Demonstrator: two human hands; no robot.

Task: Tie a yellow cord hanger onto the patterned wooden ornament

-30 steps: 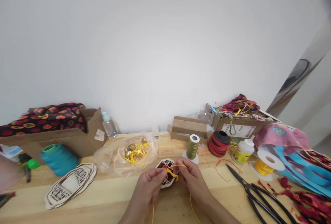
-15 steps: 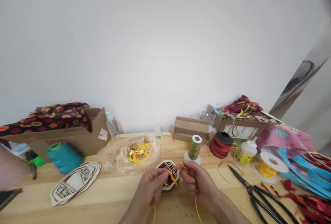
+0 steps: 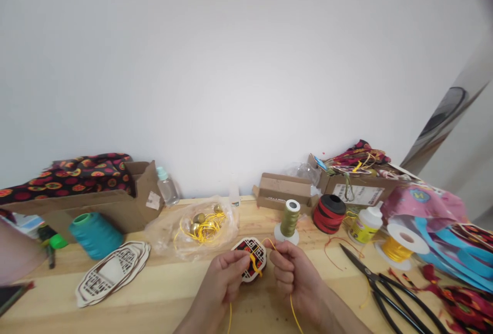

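Pinched in my left hand (image 3: 225, 277) is a small fretwork ornament (image 3: 250, 252), pale-edged with dark red patterned cloth behind its lattice. A yellow ribbon-like loop lies across its face. My right hand (image 3: 295, 270) is closed on a thin yellow cord (image 3: 268, 240), whose upper bend shows between the fingertips and the ornament's right edge. Cord lengths hang below both hands. The left fingertips hide part of the ornament, and I cannot see whether the cord passes through it. Just behind my right hand stands an olive thread spool (image 3: 290, 219).
Black scissors (image 3: 372, 276) lie open-bladed at right, near a yellow cord spool (image 3: 400, 246), glue bottle (image 3: 364, 225) and red ribbon roll (image 3: 329, 214). Leftward are stacked lattice cutouts (image 3: 111, 272), a teal thread cone (image 3: 96, 235) and a plastic bag (image 3: 165, 231) of bells. Cardboard boxes (image 3: 285, 190) line the wall.
My right hand has shifted slightly to the right, away from the ornament, and its fingers have curled in more around the yellow cord. The left hand keeps its hold.
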